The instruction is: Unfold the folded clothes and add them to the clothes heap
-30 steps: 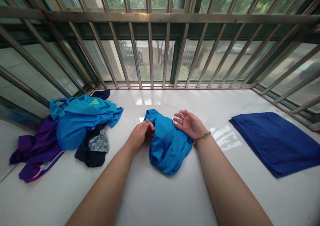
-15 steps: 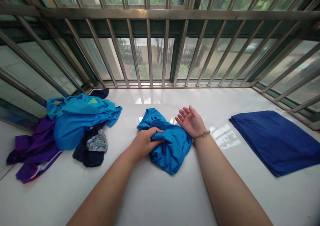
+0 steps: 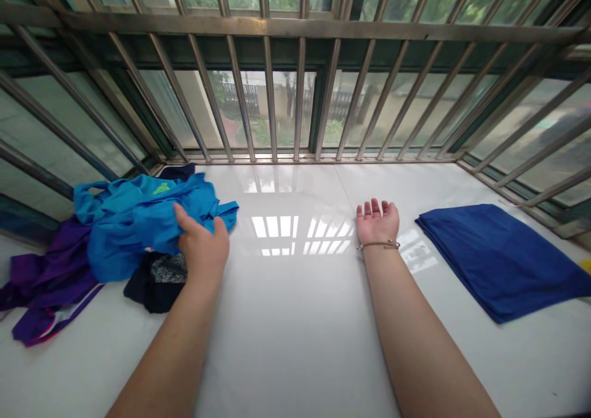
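My left hand (image 3: 203, 244) is over the right side of a blue garment pile, its thumb raised apart from the fingers, which are partly hidden. Bunched bright blue cloth (image 3: 196, 193) lies just beyond this hand, on a blue shirt (image 3: 115, 245) with a yellow-green mark. My right hand (image 3: 377, 221) rests palm up on the white surface, fingers spread and holding nothing; a thin bracelet circles its wrist. Under and beside the blue pile are a purple garment (image 3: 50, 267) and dark cloth (image 3: 148, 292) with a grey patterned patch (image 3: 168, 268).
A folded dark blue cloth (image 3: 503, 258) lies flat on the right. The glossy white surface (image 3: 295, 332) reflects the window. Metal bars (image 3: 272, 110) line the back and both sides. A small yellow thing (image 3: 586, 265) shows at the right edge.
My left hand has carried the blue garment from the middle to the left pile, and its thumb now stands apart. My right hand has moved slightly right and turned fingers forward.
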The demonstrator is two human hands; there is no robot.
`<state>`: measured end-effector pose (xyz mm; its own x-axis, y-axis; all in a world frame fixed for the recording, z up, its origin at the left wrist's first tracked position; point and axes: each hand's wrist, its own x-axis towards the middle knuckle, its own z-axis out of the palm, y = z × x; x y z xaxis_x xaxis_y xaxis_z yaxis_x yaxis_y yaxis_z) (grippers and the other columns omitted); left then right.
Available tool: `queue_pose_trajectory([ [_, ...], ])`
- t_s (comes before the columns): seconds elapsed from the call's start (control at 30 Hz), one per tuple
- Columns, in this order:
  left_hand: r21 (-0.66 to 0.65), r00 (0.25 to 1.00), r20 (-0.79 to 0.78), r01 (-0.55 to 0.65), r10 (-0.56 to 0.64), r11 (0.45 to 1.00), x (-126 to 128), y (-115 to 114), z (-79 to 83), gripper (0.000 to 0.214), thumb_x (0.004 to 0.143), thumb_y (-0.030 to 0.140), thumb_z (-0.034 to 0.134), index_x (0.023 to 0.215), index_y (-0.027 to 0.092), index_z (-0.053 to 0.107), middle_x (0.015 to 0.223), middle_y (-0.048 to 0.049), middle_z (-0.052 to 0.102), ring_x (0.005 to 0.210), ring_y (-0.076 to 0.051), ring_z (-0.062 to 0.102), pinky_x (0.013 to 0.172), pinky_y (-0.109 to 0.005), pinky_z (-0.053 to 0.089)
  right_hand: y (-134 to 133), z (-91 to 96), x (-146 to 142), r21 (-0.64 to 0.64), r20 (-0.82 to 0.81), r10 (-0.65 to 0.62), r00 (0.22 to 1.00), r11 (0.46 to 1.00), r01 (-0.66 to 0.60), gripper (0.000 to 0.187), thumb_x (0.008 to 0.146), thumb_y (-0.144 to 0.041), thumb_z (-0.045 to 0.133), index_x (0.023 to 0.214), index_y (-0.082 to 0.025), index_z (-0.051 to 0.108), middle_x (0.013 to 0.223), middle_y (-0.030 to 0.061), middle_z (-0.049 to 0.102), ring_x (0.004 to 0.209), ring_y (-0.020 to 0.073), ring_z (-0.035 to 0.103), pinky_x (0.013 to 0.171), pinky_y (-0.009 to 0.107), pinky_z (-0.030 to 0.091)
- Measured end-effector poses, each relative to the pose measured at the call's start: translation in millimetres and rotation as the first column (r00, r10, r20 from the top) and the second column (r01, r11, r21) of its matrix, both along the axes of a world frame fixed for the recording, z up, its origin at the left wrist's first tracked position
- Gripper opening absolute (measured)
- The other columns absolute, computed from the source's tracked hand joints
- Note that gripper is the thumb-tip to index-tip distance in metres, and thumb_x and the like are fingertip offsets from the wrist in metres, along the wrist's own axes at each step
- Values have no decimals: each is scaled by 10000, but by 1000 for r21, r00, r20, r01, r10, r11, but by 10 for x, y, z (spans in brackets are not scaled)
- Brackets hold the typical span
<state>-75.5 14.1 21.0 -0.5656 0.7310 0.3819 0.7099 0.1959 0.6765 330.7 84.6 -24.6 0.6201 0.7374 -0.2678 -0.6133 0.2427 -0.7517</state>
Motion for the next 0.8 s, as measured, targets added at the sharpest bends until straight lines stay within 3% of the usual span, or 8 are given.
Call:
queue_pose_trajectory([
  [0.1,-266,971,-204,69,-126,961,165,-46,-61,979,972,434,680,1762,98,209,1369,-338,686,1267,-537,674,1127,-759,445,33,-53,98,-52,160,-118,980,990,127,373,931,-574,563,1235,-361,529,1518,40,539,1236,171,655,899,334,642],
  [0.23,-338,900,-374,94,-226,936,306,-152,-13,771,977,485,662,1668,191,487,1329,-303,681,1240,-512,663,1027,-653,533,9,-43,225,-160,371,-248,895,932,325,488,929,-444,518,1413,-397,481,1605,45,443,1384,196,574,875,323,646],
  [0.3,-363,895,-375,97,-240,927,307,-170,31,703,1011,484,600,1660,227,512,1273,-271,694,1142,-464,710,958,-577,568,-22,-22,313,-176,452,-301,840,893,415,550,912,-352,513,1459,-398,477,1631,37,419,1393,183,561,884,310,650],
  [0.4,-445,920,-272,138,-281,885,266,-141,47,709,1039,521,543,1694,262,457,1101,-201,762,947,-415,766,858,-504,584,-48,-11,432,-169,490,-356,796,857,487,594,891,-291,521,1478,-377,495,1655,46,396,1310,166,613,874,287,655],
  [0.53,-436,923,-77,309,-377,845,259,-77,-32,746,1019,540,582,1681,226,438,885,-95,795,857,-363,785,808,-413,570,-24,-66,520,-173,444,-348,826,871,460,608,890,-331,551,1488,-413,480,1586,53,449,1223,174,650,811,313,666],
  [0.67,-282,848,103,526,-520,802,311,-49,-114,736,986,511,640,1645,238,459,1043,-70,837,877,-280,797,830,-358,583,-21,-114,613,-138,433,-327,840,897,420,580,888,-410,526,1465,-453,489,1534,38,485,1206,186,655,769,341,662],
  [0.8,-180,782,308,606,-541,774,310,18,-239,691,964,528,694,1575,252,524,1265,-119,827,1123,-288,797,1003,-402,594,-57,-103,714,-128,290,-401,869,884,451,714,814,-385,534,1510,-470,404,1532,48,483,1317,198,614,840,361,651],
])
